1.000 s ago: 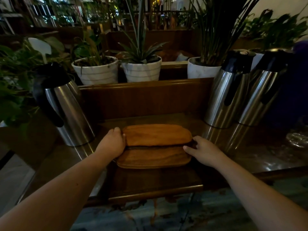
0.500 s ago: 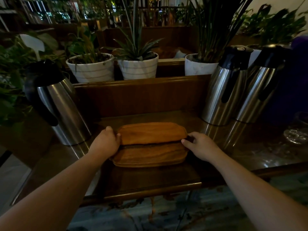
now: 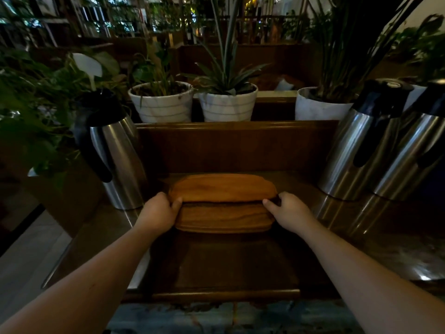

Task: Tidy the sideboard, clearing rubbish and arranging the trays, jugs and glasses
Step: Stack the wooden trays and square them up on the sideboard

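A stack of oval wooden trays (image 3: 222,203) lies in the middle of the dark sideboard top (image 3: 349,227). The upper tray sits shifted a little toward the back over the lower ones. My left hand (image 3: 159,210) grips the stack's left end with the thumb on top. My right hand (image 3: 289,210) holds the right end, fingers curled round the edge. One steel jug with a black handle (image 3: 115,162) stands at the left. Two more steel jugs (image 3: 356,150) (image 3: 414,155) stand together at the right.
A large dark tray (image 3: 224,268) lies under the stack, reaching the front edge. A wooden back ledge (image 3: 236,126) carries three white plant pots (image 3: 161,102) (image 3: 228,102) (image 3: 317,104). Leafy plants (image 3: 31,104) crowd the left side.
Both hands have slid the tray stack a little toward the back of the sideboard. The grip on both ends is the same.
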